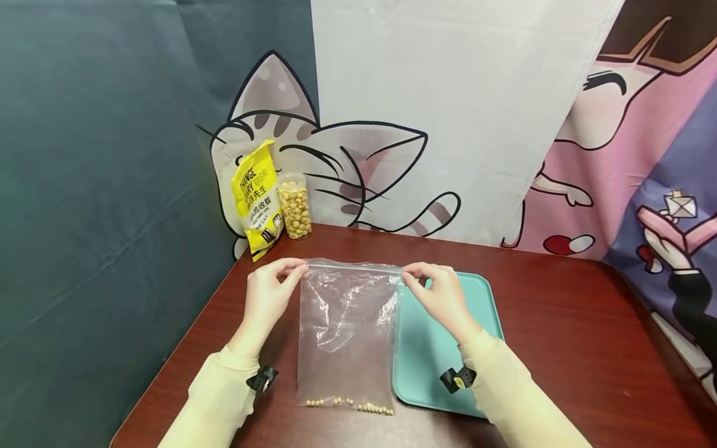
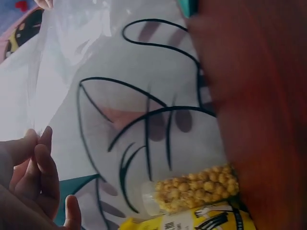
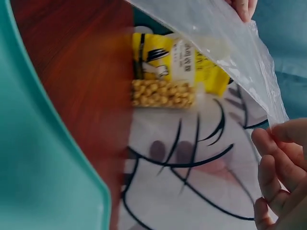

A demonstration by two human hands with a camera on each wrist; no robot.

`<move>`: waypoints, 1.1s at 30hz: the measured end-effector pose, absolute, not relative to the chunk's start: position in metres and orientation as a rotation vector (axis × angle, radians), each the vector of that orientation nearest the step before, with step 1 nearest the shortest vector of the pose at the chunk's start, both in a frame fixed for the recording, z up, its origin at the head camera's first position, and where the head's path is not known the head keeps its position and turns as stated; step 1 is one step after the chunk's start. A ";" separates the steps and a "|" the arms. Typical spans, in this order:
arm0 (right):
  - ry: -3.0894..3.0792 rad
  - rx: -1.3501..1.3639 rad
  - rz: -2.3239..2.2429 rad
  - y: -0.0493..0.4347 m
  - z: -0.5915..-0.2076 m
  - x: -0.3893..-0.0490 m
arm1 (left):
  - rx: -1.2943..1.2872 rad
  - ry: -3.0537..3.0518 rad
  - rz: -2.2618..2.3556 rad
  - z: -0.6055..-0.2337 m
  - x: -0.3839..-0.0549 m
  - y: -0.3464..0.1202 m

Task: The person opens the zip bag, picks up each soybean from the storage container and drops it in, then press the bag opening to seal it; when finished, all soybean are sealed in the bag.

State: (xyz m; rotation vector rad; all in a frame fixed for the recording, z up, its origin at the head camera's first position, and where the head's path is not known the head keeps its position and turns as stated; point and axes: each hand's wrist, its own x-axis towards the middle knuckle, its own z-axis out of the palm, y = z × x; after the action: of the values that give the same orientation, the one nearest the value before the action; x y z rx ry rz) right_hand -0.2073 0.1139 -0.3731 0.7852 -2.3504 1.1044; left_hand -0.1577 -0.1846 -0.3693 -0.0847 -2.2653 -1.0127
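A clear zip-lock bag hangs upright between both hands in the head view, its zip strip at the top. My left hand pinches the bag's upper left corner between thumb and fingers. The upper right corner is pinched by my right hand. Small round yellowish balls lie in a row along the bag's bottom edge. In the left wrist view, thumb and fingertips of the left hand meet at the film. The right wrist view has the right hand gripping the other end of the bag's mouth.
A teal tray lies on the red-brown table, partly behind the bag and right arm. At the back left, a yellow printed packet leans beside a clear container of popcorn-like pieces. A cartoon-print cloth hangs behind the table.
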 end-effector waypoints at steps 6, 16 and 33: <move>-2.597 0.739 1.153 0.116 -0.394 -0.231 | -0.145 -2.446 -0.850 -0.386 -0.179 -0.187; -2.758 0.723 1.178 0.115 -0.427 -0.259 | -0.124 -2.672 -0.689 -0.409 -0.204 -0.190; -2.933 0.672 0.938 0.102 -0.457 -0.292 | 0.080 -3.103 -0.457 -0.438 -0.260 -0.183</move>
State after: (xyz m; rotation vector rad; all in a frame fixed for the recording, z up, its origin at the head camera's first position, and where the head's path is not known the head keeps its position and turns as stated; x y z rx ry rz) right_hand -0.2917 0.1024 -0.4566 0.6720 -2.9326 0.9383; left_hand -0.2604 -0.1835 -0.4383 0.0799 -3.1034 -0.4574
